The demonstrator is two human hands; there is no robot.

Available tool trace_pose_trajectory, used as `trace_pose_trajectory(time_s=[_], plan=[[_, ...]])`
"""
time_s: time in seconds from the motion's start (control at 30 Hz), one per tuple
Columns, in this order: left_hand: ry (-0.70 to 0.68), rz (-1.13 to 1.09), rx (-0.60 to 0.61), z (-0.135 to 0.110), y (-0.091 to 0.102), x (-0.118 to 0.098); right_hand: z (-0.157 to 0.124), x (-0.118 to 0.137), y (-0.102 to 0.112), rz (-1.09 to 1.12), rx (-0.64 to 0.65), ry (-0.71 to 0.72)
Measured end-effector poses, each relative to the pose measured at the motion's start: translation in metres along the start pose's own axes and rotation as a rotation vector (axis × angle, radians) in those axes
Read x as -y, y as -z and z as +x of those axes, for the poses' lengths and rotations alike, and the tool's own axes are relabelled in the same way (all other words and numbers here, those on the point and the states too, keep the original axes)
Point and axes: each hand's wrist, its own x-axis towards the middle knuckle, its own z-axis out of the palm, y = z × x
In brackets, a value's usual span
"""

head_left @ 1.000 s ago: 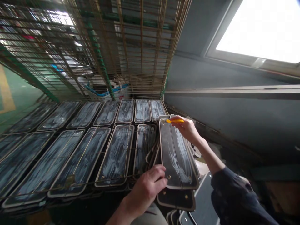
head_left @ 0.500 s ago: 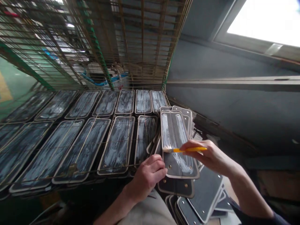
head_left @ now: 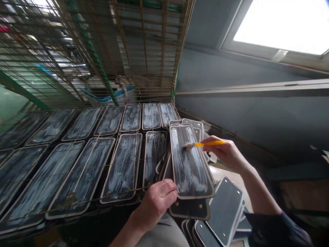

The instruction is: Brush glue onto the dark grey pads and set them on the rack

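A yellow-handled paintbrush point(head_left: 209, 143) is gripped in my right hand point(head_left: 226, 151), its fingers closed round the handle. The bristles are on a dark grey rounded panel point(head_left: 191, 178) with a pale rim, near its middle seam. White streaks of a wet-looking coating run down both halves of this panel. My left hand point(head_left: 160, 199) is closed at the panel's lower left edge, fingertips pinching the rim. Beneath it lies another dark panel point(head_left: 190, 209) with brass-coloured studs, and further panels are stacked under and behind.
Two rows of white-streaked panels point(head_left: 122, 164) lie on a wire rack to the left. A wire mesh cage point(head_left: 144, 51) rises behind. Loose grey panels point(head_left: 226, 206) are piled at lower right. A grey wall point(head_left: 244, 113) with a bright window point(head_left: 280, 27) stands at the right.
The brush has moved up the panel to the middle seam. White streaks now cover more of the panel's lower left part. My left hand keeps its hold, and the view has shifted slightly.
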Motion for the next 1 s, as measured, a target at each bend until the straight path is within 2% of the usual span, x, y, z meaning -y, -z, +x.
trace_pose_trajectory(time_s=[0.07,0.13,0.3,0.43,0.57,0.63,0.7,0.8,0.87,1.0], plan=[[-0.019,0.023,0.012,0.003,0.002,-0.002,0.022,-0.014,-0.001,-0.048,-0.117,0.038],[-0.042,0.048,0.017,0.005,0.004,-0.004,0.041,-0.021,-0.004,-0.077,-0.178,0.084],[-0.059,0.061,0.000,0.008,0.005,-0.006,0.066,-0.028,-0.017,-0.193,-0.191,0.179],[-0.041,0.049,0.009,0.006,0.004,-0.005,0.050,-0.024,-0.016,-0.242,-0.040,0.168],[-0.020,0.064,0.028,0.003,0.002,-0.003,0.017,-0.002,0.009,-0.018,0.275,0.033],[-0.006,0.071,0.024,0.002,0.001,-0.003,0.009,0.009,0.021,0.111,0.377,-0.032],[0.009,0.086,0.005,0.001,0.000,-0.003,0.011,0.012,0.026,0.161,0.317,-0.042],[0.001,0.140,0.005,0.000,-0.002,-0.003,0.033,-0.001,0.017,0.052,0.043,0.031],[-0.022,0.177,0.016,-0.001,-0.003,-0.003,0.050,-0.016,0.007,-0.022,-0.081,0.074],[-0.036,0.189,0.020,-0.001,-0.003,-0.004,0.067,-0.040,-0.011,-0.059,-0.141,0.119]])
